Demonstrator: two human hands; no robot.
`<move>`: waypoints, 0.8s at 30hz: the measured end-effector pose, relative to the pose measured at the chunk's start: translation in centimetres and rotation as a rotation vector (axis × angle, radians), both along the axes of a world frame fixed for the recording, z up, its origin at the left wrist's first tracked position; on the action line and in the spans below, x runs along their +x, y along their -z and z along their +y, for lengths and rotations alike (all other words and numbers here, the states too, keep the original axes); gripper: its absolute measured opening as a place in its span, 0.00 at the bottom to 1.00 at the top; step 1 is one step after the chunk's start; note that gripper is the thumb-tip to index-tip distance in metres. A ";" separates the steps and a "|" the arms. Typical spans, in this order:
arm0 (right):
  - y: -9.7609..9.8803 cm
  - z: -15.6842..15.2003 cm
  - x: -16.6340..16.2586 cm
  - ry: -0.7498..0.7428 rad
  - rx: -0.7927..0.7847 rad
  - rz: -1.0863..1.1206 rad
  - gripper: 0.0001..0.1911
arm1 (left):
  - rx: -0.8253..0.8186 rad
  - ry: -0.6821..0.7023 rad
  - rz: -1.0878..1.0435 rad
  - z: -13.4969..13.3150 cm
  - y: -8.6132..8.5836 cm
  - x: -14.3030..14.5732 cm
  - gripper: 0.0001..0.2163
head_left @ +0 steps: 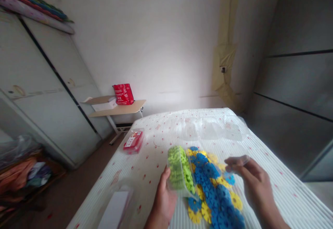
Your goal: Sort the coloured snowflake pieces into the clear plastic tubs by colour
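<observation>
My left hand (165, 196) is wrapped round a clear plastic box (186, 191), tilted on its side above the bed. Green notched discs (177, 170), snowflake-shaped building pieces, fill it. Right beside the box lies a loose heap of blue notched discs (212, 187) and yellow notched discs (236, 200). Over the right edge of this heap is my right hand (253, 178), slightly blurred, its fingers curled and their tips together. Whether anything sits between those fingertips cannot be made out.
Clear plastic containers (212, 128) stand at the bed's far side. A red-filled clear pack (134, 141) lies at the left edge, and a white box (114, 210) nearer. Beyond the bed (153, 135), a small table (125, 108) carries a red bag (123, 94). Wardrobes (52, 83) flank the left.
</observation>
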State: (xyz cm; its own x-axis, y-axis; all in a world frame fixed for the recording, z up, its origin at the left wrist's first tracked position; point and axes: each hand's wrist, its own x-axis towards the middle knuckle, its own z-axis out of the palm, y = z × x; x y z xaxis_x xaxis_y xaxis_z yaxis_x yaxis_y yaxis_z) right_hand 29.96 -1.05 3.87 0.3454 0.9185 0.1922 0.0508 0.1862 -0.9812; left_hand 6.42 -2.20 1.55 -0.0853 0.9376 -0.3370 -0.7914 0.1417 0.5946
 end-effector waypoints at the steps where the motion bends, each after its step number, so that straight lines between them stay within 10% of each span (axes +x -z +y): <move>1: -0.1 0.0 0.3 0.015 0.010 -0.004 0.07 | 0.029 0.012 0.066 0.1 -0.3 0.2 0.14; 10: -1.0 -0.2 0.2 0.016 0.050 -0.044 0.06 | 0.230 -0.046 0.528 2.1 -1.8 1.4 0.23; 24: -1.4 -0.5 -0.4 -0.005 0.058 -0.049 0.07 | 0.042 -0.031 0.673 0.8 -4.5 -1.5 0.30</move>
